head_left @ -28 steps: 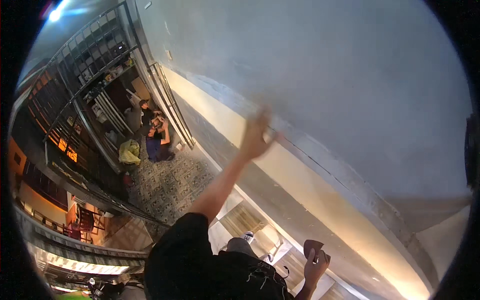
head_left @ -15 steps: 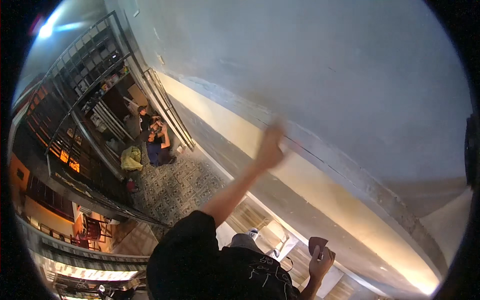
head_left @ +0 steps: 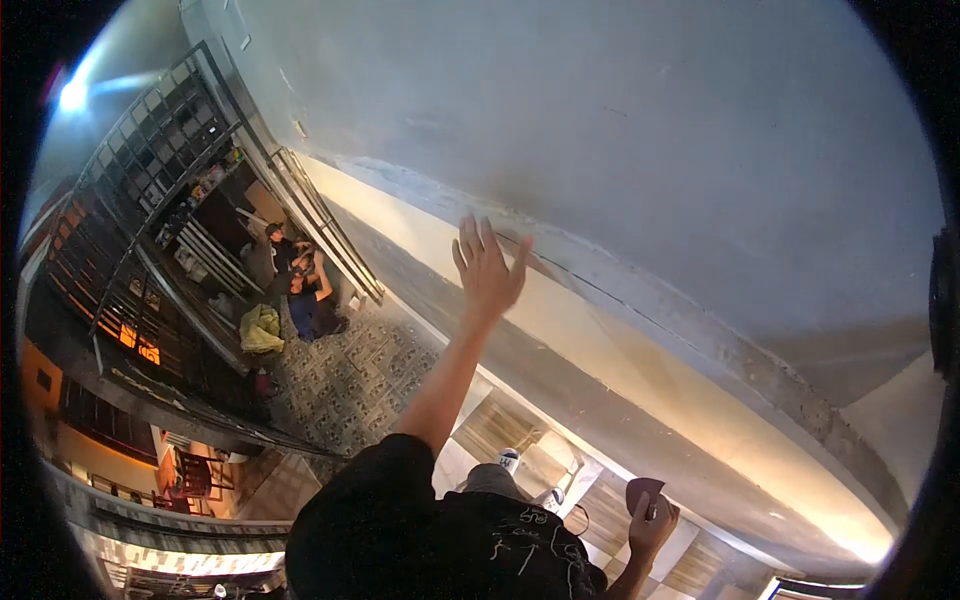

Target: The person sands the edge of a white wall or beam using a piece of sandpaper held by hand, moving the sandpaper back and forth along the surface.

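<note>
My left hand [head_left: 490, 272] is raised with its fingers spread, and there is nothing in it. It is at the wall [head_left: 650, 150], by the rough seam between the grey upper part and a cream band [head_left: 580, 345]; whether the fingertips touch cannot be made out. A thin dark crack [head_left: 590, 283] runs along the seam to the right of the hand. Lower right, my right hand [head_left: 652, 527] grips a reddish-brown piece of sandpaper [head_left: 643, 492] between thumb and fingers, held away from the wall.
Two people [head_left: 312, 300] crouch at the far left beside a yellow-green bag [head_left: 261, 328] on patterned tiles [head_left: 370, 375]. Dark metal grilles [head_left: 150, 185] stand along the left. My shoes [head_left: 508, 461] rest on wood-look tiles. Chairs [head_left: 193, 478] show beyond a railing.
My left hand has moved left along the wall seam, and its fingers, blurred before, now show spread. My right hand still holds the sandpaper, slightly further right in view.
</note>
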